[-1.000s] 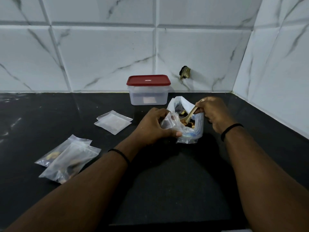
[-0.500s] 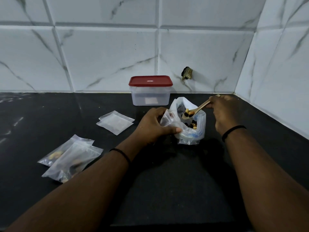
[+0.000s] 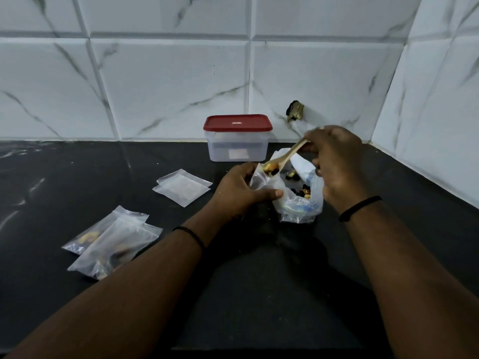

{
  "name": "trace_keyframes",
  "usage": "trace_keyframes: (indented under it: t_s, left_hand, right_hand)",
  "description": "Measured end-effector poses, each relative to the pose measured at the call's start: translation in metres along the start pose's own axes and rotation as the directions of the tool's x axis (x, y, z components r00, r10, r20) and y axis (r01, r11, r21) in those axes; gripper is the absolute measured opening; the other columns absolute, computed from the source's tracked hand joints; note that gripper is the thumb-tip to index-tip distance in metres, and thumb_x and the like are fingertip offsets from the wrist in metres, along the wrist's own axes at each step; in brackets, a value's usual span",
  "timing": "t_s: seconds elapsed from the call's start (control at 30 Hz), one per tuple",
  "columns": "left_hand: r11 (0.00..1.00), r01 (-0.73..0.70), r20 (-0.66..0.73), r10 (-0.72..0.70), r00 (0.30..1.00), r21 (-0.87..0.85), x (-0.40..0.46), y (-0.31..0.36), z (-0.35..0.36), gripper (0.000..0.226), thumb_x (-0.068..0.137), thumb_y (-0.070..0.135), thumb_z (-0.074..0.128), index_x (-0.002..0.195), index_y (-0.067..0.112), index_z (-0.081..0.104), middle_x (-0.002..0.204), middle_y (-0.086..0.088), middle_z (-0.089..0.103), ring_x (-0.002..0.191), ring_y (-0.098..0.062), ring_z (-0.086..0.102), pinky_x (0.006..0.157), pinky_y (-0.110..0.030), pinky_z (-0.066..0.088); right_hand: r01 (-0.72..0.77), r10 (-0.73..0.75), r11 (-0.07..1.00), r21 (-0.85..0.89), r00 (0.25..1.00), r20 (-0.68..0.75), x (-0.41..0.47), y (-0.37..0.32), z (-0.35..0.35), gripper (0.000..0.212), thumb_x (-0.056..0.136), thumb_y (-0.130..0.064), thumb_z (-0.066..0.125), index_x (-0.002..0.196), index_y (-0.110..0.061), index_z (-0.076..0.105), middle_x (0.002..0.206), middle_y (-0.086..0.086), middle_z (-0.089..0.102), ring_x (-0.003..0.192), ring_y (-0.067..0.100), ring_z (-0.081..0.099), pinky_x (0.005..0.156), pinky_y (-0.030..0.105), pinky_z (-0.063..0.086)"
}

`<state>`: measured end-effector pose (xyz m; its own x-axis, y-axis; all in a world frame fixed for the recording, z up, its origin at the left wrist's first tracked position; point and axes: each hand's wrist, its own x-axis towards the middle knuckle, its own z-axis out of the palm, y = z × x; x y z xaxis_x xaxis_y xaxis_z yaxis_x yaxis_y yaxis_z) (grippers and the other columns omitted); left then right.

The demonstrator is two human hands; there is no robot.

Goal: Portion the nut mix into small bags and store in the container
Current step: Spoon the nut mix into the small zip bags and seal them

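Observation:
My left hand [image 3: 241, 190] grips a small clear bag [image 3: 264, 181] and holds its mouth open beside the large nut mix bag [image 3: 300, 203] on the black counter. A wooden spoon [image 3: 283, 158], pinched by my right hand [image 3: 334, 161], carries nuts and its bowl sits at the small bag's mouth. Two filled small bags [image 3: 114, 242] lie at the left. A couple of empty small bags [image 3: 182, 187] lie flat further back. The clear container [image 3: 237, 141] with a red lid stands shut by the wall.
White marble tile walls close the counter at the back and on the right. A brass fitting [image 3: 295, 111] sticks out of the back wall to the right of the container. Black counter [image 3: 259, 294] stretches in front of the bags.
My right hand lifted the spoon out of the nut mix bag with a load of nuts and swung it left to the small bag's mouth. My left hand stayed put.

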<state>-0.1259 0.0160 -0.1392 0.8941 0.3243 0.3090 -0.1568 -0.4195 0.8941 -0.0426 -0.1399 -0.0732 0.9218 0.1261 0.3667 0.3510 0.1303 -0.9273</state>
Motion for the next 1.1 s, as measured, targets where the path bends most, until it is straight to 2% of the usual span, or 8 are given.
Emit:
trace_keyframes:
  t_s: [0.1, 0.2, 0.37, 0.5, 0.63, 0.77, 0.9, 1.1]
  left_hand:
    - [1.0, 0.006, -0.026, -0.006, 1.0, -0.029, 0.001, 0.001, 0.0, 0.042, 0.071, 0.028, 0.088, 0.107, 0.02, 0.069, 0.102, 0.005, 0.073, 0.091, -0.005, 0.068, 0.078, -0.022, 0.055]
    - [0.998, 0.022, -0.039, -0.024, 0.999, -0.062, 0.001, 0.002, 0.0, 0.041, 0.072, 0.026, 0.088, 0.106, 0.021, 0.067, 0.102, 0.005, 0.073, 0.092, -0.008, 0.069, 0.078, -0.024, 0.054]
    - [0.997, 0.008, -0.026, -0.01, 1.0, -0.077, -0.001, 0.003, 0.0, 0.041, 0.072, 0.025, 0.087, 0.108, 0.021, 0.067, 0.102, 0.005, 0.073, 0.092, -0.007, 0.069, 0.076, -0.022, 0.054]
    - [0.999, 0.017, -0.025, -0.017, 1.0, -0.034, 0.0, 0.004, 0.0, 0.038, 0.072, 0.029, 0.087, 0.102, 0.03, 0.063, 0.102, 0.01, 0.071, 0.091, -0.003, 0.067, 0.077, -0.021, 0.053]
    - [1.0, -0.002, -0.003, 0.002, 1.0, -0.01, -0.003, 0.004, 0.001, 0.042, 0.069, 0.032, 0.089, 0.102, 0.03, 0.063, 0.103, 0.009, 0.071, 0.094, -0.007, 0.068, 0.084, -0.029, 0.057]
    - [0.999, -0.017, 0.1, 0.012, 0.995, 0.051, -0.006, 0.009, 0.001, 0.051, 0.071, 0.032, 0.087, 0.116, 0.026, 0.064, 0.111, 0.006, 0.068, 0.101, -0.011, 0.065, 0.09, -0.031, 0.056]
    - [0.99, -0.041, 0.161, 0.019, 0.987, 0.138, -0.008, 0.014, 0.001, 0.041, 0.071, 0.035, 0.087, 0.105, 0.037, 0.064, 0.111, 0.011, 0.061, 0.1, -0.007, 0.061, 0.085, -0.022, 0.052]
    - [0.987, -0.045, 0.164, 0.02, 0.986, 0.152, -0.01, 0.016, 0.001, 0.037, 0.07, 0.037, 0.087, 0.098, 0.037, 0.063, 0.109, 0.011, 0.061, 0.098, -0.009, 0.063, 0.086, -0.027, 0.054]
  right_hand:
    - [0.304, -0.26, 0.938, -0.167, 0.934, 0.243, -0.008, -0.005, 0.003, 0.009, 0.09, -0.015, 0.069, 0.085, -0.022, 0.069, 0.081, -0.007, 0.072, 0.07, 0.001, 0.068, 0.062, 0.018, 0.05]
    - [0.406, -0.344, 0.902, -0.149, 0.882, 0.321, -0.009, -0.007, 0.003, 0.006, 0.092, -0.016, 0.069, 0.092, -0.021, 0.069, 0.088, -0.007, 0.074, 0.073, 0.0, 0.07, 0.066, 0.016, 0.051]
    - [0.032, -0.032, 0.998, -0.055, 0.999, 0.003, -0.001, 0.0, -0.003, 0.016, 0.09, -0.017, 0.068, 0.074, -0.016, 0.065, 0.071, 0.0, 0.067, 0.046, 0.002, 0.051, 0.045, 0.018, 0.038]
    - [-0.326, 0.337, 0.936, 0.133, 0.939, -0.071, 0.012, 0.007, -0.013, 0.014, 0.088, -0.016, 0.061, 0.074, -0.015, 0.059, 0.066, 0.003, 0.066, 0.038, 0.004, 0.039, 0.036, 0.015, 0.025]
    - [-0.368, 0.396, 0.908, 0.199, 0.909, -0.128, 0.025, 0.02, -0.018, 0.014, 0.091, -0.017, 0.057, 0.078, -0.017, 0.057, 0.072, 0.004, 0.065, 0.032, 0.003, 0.036, 0.035, 0.011, 0.023]
    - [-0.068, 0.042, 0.992, -0.104, 0.97, -0.237, 0.029, 0.035, -0.022, 0.009, 0.091, -0.018, 0.063, 0.083, -0.015, 0.061, 0.076, 0.0, 0.066, 0.05, 0.012, 0.056, 0.047, 0.025, 0.047]
    - [0.242, -0.224, 0.899, -0.365, 0.97, 0.092, 0.024, 0.044, -0.018, 0.009, 0.088, -0.022, 0.067, 0.084, -0.03, 0.064, 0.084, -0.008, 0.071, 0.075, 0.018, 0.07, 0.073, 0.046, 0.059]
    - [0.564, -0.362, 0.505, -0.653, 0.826, 0.433, 0.02, 0.046, -0.01, 0.005, 0.09, -0.025, 0.068, 0.091, -0.029, 0.064, 0.083, -0.006, 0.07, 0.075, 0.016, 0.064, 0.068, 0.035, 0.054]
